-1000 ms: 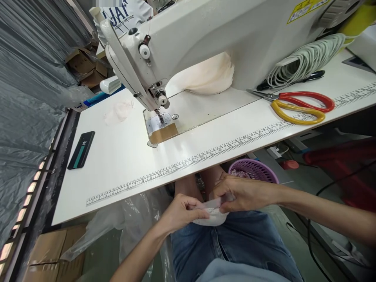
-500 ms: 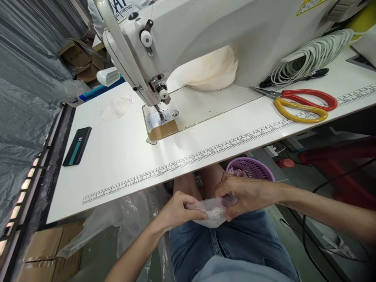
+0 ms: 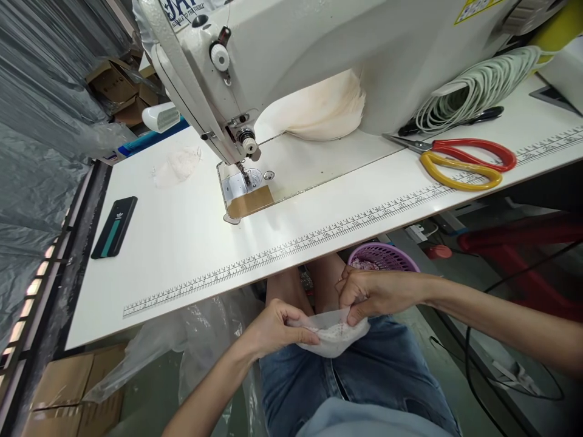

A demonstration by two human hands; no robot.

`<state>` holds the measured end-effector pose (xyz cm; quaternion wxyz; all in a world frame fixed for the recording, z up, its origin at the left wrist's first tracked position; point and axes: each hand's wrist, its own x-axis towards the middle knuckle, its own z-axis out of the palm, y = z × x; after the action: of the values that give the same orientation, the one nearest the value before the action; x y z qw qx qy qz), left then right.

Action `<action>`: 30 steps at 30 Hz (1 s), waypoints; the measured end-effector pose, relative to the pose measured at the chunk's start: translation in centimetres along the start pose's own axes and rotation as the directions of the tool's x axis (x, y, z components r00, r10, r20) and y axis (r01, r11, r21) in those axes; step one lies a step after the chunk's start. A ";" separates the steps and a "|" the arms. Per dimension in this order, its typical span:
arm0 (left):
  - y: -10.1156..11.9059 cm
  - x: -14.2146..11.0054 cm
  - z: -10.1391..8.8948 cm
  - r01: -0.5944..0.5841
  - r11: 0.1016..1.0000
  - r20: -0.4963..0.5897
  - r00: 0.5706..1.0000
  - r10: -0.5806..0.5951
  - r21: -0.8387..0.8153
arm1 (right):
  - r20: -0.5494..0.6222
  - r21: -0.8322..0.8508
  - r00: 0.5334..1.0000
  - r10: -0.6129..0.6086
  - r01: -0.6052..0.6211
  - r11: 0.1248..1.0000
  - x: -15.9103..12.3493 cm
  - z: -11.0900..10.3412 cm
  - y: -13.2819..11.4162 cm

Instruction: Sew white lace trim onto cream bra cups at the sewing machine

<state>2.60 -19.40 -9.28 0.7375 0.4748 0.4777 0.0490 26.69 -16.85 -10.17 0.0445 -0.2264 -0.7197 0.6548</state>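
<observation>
A small piece of sheer white fabric (image 3: pixel 334 337) with a lacy, dotted texture is stretched between my hands above my lap. My left hand (image 3: pixel 285 331) pinches its left end between thumb and fingers. At its upper right edge, my right hand (image 3: pixel 364 294) grips the cloth with thumb and bent fingers. Beyond the table's front edge stands a white sewing machine (image 3: pixel 310 48), its presser foot (image 3: pixel 246 177) over the metal needle plate. Another thin, pale fabric piece (image 3: pixel 177 167) lies flat to the left of the needle.
Red-and-yellow scissors (image 3: pixel 469 162) lie on the white table (image 3: pixel 182 243) near its printed ruler. Behind them sits a coil of pale cord (image 3: pixel 473 91). Cream fabric (image 3: pixel 328 109) rests under the machine arm. A dark phone (image 3: pixel 115 227) is at left, a purple basket (image 3: pixel 387 256) below the table edge.
My right hand has shifted its grip to the fabric's upper edge, its fingers more bent. More of the fabric's right end shows below it. The view has shifted slightly.
</observation>
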 end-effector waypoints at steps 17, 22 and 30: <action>0.4 0.9 0.4 -0.071 0.995 0.009 0.997 0.070 0.074 | -0.083 -0.059 0.996 0.046 -0.051 0.997 -0.8 0.1 0.7; 0.6 1.2 0.7 -0.116 0.989 -0.028 0.992 0.119 0.095 | -0.193 0.000 0.981 0.034 -0.034 0.999 0.5 0.9 -0.1; -0.3 0.5 0.5 -0.125 0.990 -0.093 0.989 0.119 -0.059 | -0.170 0.176 0.978 0.120 -0.090 0.980 -0.2 1.2 0.5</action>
<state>3.16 -19.63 -9.77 0.7260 0.4764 0.4785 0.1304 26.55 -18.00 -10.73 0.0936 -0.3179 -0.6424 0.6910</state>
